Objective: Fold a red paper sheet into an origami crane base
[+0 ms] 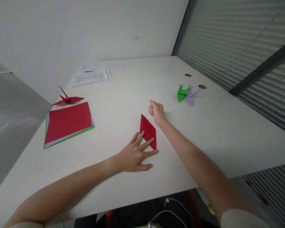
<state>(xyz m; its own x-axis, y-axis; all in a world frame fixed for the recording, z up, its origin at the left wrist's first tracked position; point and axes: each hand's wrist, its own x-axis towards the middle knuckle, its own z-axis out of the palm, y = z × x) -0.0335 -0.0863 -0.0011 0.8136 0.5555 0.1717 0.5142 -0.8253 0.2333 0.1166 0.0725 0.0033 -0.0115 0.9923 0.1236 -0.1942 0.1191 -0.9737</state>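
A folded red paper [147, 129], a narrow kite shape, lies flat on the white table [123, 95] in front of me. My left hand [135, 155] lies flat with fingers spread, its fingertips pressing on the paper's near left edge. My right hand [157, 111] rests on the table just past the paper's far tip, fingers curled loosely, holding nothing that I can see.
A stack of coloured sheets [67, 124], red on top, lies at the left, with a red paper crane [67, 99] behind it. A green crane [182, 92] and a lilac crane [192, 96] sit at the right. Printed papers [91, 76] lie at the back.
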